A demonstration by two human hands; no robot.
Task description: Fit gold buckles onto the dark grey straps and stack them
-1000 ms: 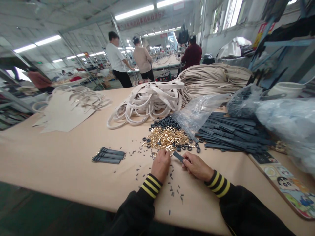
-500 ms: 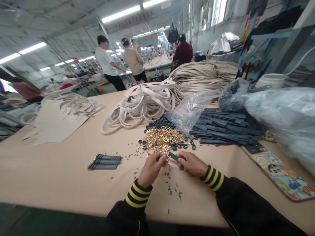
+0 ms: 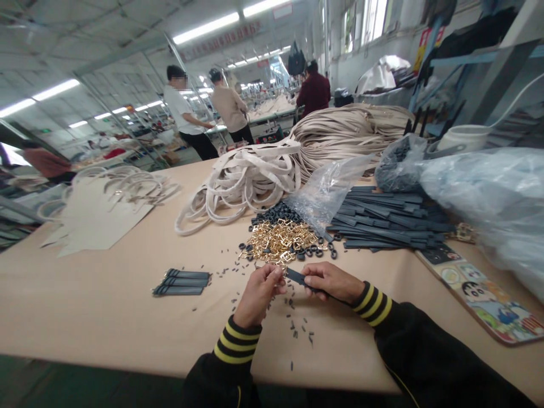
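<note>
Strap (image 3: 296, 276) slants — right hand (image 3: 330, 281) toward left hand (image 3: 258, 290).

A single camera is riding on the person's head, looking forward and down over both forearms from the near side of the table (image 3: 85, 306). It is catching the left hand (image 3: 257, 294) and right hand (image 3: 334, 281) from close above, just below the middle of the view, with the dark sleeves (image 3: 425, 351) coming in from the bottom. Past the hands it is facing down the long room, taking in standing people (image 3: 182, 110) and ceiling lamps (image 3: 206, 28) well beyond. It is reaching down to the floor (image 3: 63, 379) nearer and left of the hands, and the room's uprights are appearing slanted.
</note>
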